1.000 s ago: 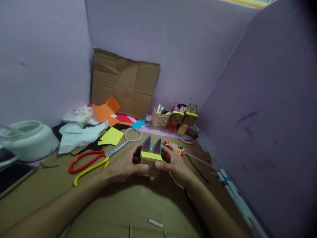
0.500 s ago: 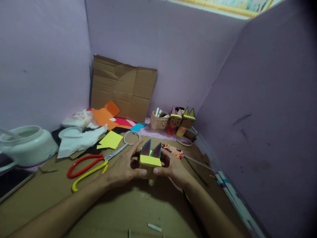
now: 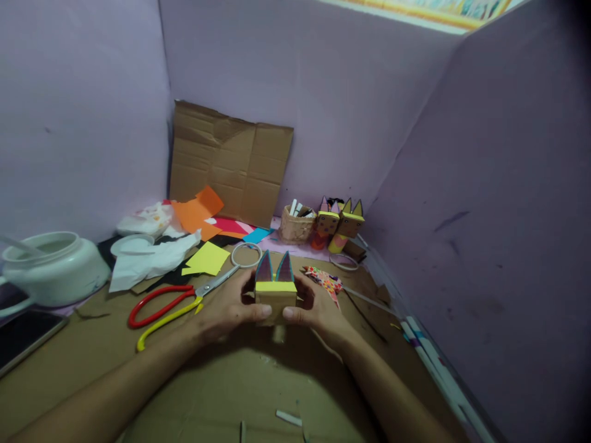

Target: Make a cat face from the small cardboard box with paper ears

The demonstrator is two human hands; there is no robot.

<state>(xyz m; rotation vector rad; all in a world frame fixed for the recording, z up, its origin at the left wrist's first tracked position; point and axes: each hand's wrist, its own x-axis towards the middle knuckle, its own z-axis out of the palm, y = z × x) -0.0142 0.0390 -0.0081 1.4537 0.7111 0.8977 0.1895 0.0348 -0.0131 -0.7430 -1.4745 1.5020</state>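
Observation:
A small cardboard box with pointed ears (image 3: 276,301) is held between both hands at the middle of the work surface. Its top edge carries a yellow paper strip, and two dark ears with blue outlines rise from it. My left hand (image 3: 233,311) grips the left side, thumb on the front face. On the right side my right hand (image 3: 314,311) does the same, its thumb close to the other one. The fingers behind the box are partly hidden. Scissors (image 3: 201,296) with one red and one yellow handle lie just left of my left hand.
Behind stand a woven basket of markers (image 3: 297,223) and two finished eared cardboard figures (image 3: 339,224). Yellow paper (image 3: 207,258), orange paper (image 3: 196,215) and a white teapot-like vessel (image 3: 55,267) are at left, near a phone (image 3: 28,338). A cardboard sheet (image 3: 231,163) leans on the wall.
The eared box has tilted, so its front face shows more and its top less. Both hands have shifted with it slightly up and left.

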